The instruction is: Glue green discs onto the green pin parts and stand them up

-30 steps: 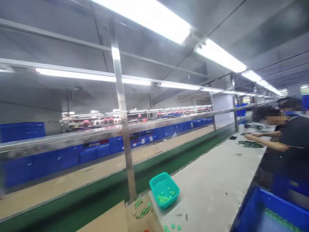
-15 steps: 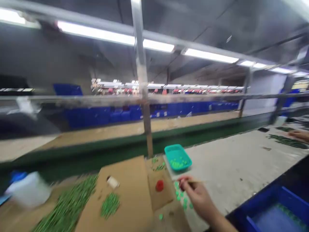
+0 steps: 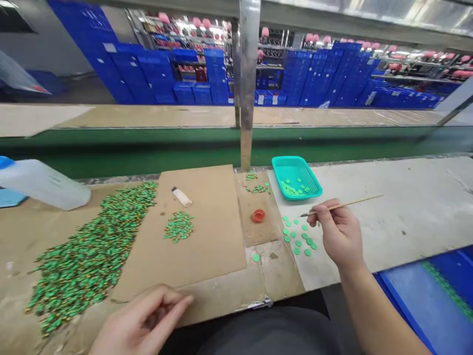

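My right hand (image 3: 342, 234) pinches a thin brush (image 3: 354, 201), its dark tip just above several light green discs (image 3: 296, 251) on the pale sheet. Behind them stands a teal basket (image 3: 295, 170) with more green discs inside. At the bottom left, my left hand (image 3: 144, 320) is curled near the cardboard's front edge, thumb and fingertips close together; whether anything is between them is too small to tell. A small red cup (image 3: 259, 215) sits on a brown piece between the cardboard (image 3: 210, 231) and the discs. One green disc (image 3: 256, 257) lies apart in front of it.
A large heap of small green pieces (image 3: 96, 246) covers the left, beside a white bottle (image 3: 48, 185). The cardboard holds a smaller pile (image 3: 178, 226) and a small tube (image 3: 182, 196). A metal post (image 3: 246, 88) rises behind. Blue bin (image 3: 410, 301) at lower right.
The view has tilted down and turned right. My left hand has come into view at the bottom. My right hand still holds the brush, now with its tip over the discs.
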`<state>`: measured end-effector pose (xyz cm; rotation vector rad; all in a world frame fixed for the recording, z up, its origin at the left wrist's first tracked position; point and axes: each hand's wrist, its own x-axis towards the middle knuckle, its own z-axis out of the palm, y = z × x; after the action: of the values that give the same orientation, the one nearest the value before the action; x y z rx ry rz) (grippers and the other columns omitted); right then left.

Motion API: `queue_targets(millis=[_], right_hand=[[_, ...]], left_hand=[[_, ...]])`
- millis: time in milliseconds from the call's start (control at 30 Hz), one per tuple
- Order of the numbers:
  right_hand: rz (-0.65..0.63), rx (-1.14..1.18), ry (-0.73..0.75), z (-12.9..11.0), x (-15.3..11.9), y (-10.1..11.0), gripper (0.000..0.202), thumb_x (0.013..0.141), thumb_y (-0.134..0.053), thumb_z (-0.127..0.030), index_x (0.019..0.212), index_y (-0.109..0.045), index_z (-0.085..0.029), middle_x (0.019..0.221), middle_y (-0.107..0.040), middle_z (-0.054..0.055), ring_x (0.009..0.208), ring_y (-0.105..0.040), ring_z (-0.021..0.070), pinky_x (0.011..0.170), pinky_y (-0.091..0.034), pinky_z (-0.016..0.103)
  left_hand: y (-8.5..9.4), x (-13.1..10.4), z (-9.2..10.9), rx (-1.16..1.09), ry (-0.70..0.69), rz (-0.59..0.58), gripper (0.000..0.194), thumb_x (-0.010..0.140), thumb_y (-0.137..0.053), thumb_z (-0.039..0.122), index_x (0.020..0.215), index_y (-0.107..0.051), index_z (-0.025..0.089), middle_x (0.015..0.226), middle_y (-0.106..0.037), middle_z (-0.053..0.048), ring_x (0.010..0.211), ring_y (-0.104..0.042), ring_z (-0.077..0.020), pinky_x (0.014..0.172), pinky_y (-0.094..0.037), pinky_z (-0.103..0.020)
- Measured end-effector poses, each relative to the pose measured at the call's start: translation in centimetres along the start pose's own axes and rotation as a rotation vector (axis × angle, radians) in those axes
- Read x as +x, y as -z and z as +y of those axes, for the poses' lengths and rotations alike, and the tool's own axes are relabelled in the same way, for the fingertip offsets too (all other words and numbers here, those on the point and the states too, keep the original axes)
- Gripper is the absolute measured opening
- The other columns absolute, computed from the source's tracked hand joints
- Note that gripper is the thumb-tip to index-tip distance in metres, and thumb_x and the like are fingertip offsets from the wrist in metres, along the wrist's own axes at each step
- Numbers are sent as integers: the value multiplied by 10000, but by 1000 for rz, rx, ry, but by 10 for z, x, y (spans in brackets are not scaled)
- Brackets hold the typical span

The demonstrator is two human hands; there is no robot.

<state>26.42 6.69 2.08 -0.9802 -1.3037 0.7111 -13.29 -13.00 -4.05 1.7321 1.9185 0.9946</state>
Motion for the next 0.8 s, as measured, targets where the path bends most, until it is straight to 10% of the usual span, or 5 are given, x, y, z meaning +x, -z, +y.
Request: queue_targets(millis=[200,433,800], right_hand=[[-48,-41,-58,8,-15,5,466,1074,-903,-654,901,-805,-233,720,-795,2,632,-768,152,613,-679,266],[-103,-30,-94,22,-34,15,332,1150,-840,-539,1001,-844,-243,819,-846,13,730,-848,162,688,-722,265],[-364,-168,72,16,-6,-20,78,1163,-760,-236,1132,-819,-276,1039,-848,8,907,-880,173,814,-701,323]], left_hand=[[-50,52,68,-87,-270,-153,619,1201,-636,561,667,-562,255,598,-567,64,504,-567,-99,516,-481,-199],[-94,73,87,52,-471,-75,205,1196,-677,341,1335,-822,301,1102,-816,-12,1002,-791,-178,887,-639,-289],[-90,67,89,214,-760,-79,244,1218,-621,171,1349,-826,187,1298,-932,-6,1167,-768,-202,1045,-487,-433]])
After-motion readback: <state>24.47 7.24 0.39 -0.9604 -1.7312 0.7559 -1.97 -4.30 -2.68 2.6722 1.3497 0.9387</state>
